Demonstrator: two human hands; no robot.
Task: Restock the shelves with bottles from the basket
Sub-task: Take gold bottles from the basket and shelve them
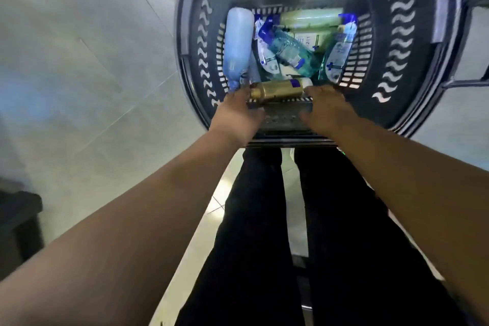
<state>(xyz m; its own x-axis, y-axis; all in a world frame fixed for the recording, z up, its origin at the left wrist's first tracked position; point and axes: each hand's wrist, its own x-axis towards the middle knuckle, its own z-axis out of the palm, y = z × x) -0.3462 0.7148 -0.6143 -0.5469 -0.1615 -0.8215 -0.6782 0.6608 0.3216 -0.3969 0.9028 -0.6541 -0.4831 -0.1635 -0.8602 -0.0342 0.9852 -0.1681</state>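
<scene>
Basket [191, 34]: dark plastic with slotted walls, straight below the camera and just ahead of the person's legs [254, 219]. It's well stocked.
Gold bottle [275, 90]: here's the one in play. It lies on its side across the near edge of the basket floor, on top of the pile, white-and-blue end to the right.
Left hand [235, 114]: in over the near wall, back of the hand up. Fingers run to the gold bottle's left end, thumb splayed out to the right. The fingertips are blurred and foreshortened, so I cannot tell whether they clasp the bottle or only touch it.
Right hand [328, 111]: mirroring it on the other side. Fingers reach the bottle's right end, thumb stuck out to the left. Same story, I cannot tell if there's a hold.
Between the hands: the bottle spans the gap, one hand at each end.
Blue bottle [238, 45]: pale and long, lying along the basket's left wall, narrow end toward the left hand.
Teal bottle [291, 51]: clear, slanting across the middle of the pile.
Green bottle [311, 18]: pale, lying crosswise at the far wall.
Pouches [341, 50]: blue and white, one propped against the right wall, another left of the teal bottle.
Floor [92, 74]: pale grey tiles all around the basket.
Legs: black trousers, side by side under the arms.
</scene>
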